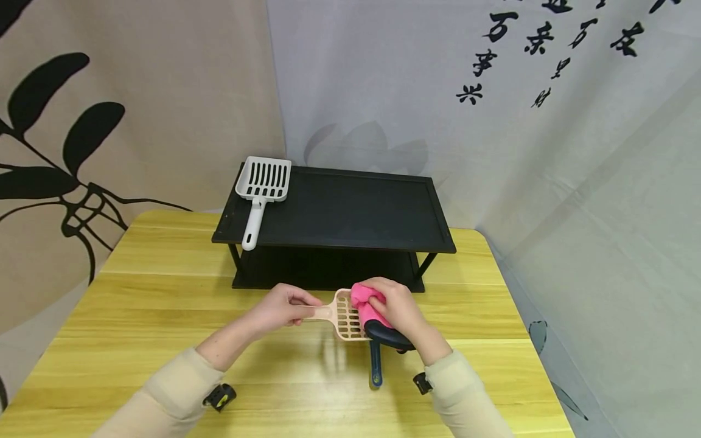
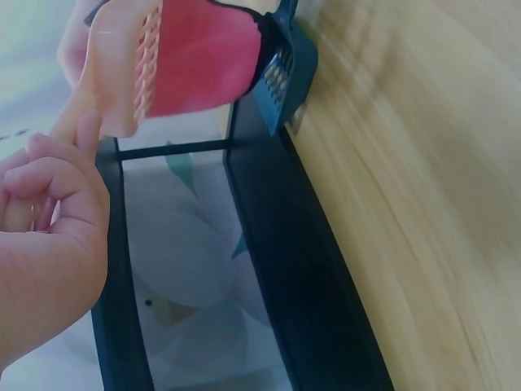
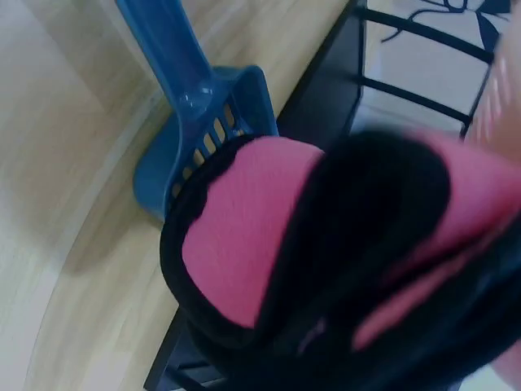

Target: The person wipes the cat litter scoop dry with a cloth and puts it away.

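Note:
My left hand [image 1: 286,304] pinches the handle of a peach slotted litter scoop [image 1: 346,316], which is held above the table. My right hand [image 1: 402,309] grips a bunched pink cloth [image 1: 364,295] with a black edge against the right part of the scoop's head. In the right wrist view the cloth's folds hide most of that hand and the peach scoop. Below the cloth, a dark blue litter scoop [image 3: 195,106] lies on the wooden table, its handle toward me.
Behind the hands stands a black two-tier rack [image 1: 350,207]. On its top shelf, at the left, lies a white-grey litter scoop [image 1: 264,182], handle over the front edge. The wooden table [image 1: 164,304] backs onto printed cloth curtains [image 1: 372,79].

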The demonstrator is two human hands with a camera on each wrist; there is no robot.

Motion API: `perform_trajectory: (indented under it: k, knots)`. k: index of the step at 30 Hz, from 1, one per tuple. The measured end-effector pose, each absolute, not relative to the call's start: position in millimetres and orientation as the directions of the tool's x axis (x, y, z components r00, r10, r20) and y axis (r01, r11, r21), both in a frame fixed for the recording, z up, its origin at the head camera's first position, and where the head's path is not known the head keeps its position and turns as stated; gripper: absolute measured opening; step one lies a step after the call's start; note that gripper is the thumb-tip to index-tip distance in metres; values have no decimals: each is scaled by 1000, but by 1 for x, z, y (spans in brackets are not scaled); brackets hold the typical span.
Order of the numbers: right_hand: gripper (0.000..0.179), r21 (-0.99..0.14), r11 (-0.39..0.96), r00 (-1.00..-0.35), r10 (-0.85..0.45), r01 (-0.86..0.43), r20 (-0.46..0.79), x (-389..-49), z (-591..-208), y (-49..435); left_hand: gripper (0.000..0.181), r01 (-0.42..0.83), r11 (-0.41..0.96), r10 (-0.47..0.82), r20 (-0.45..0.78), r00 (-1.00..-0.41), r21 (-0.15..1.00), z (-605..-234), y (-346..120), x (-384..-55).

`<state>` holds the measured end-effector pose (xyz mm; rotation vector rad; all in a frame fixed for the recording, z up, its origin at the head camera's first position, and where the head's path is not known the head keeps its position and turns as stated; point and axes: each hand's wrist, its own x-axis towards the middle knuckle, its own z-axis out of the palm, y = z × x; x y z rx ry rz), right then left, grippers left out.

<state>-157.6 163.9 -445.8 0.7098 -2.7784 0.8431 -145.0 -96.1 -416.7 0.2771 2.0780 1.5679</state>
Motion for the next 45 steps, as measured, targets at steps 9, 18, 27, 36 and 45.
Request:
perform_trajectory:
  k: [9,18,27,36,45]
  knots:
    - [23,-642,677,-923,-155,-359,352,-160,-442,188,36,-185,243,492,-285,-823,952,-416,-109,-150]
    - [22,-874,463,-972,93,-150,216,-151,-413,194,30,-271,278,410,-369,-834,922,-426,-119,-151]
    - [20,-837,467,-922,105,-284,372,-155,-432,185,34,-298,292,382,-397,-835,909,-436,-123,-152]
    - [20,-664,627,-764,165,-407,624,-139,-446,131,24,-285,257,419,-372,-828,924,-441,-100,-147]
    - [17,-585,703,-681,196,-404,705,-144,-459,118,21,-180,410,298,-318,-900,894,-439,-83,-141]
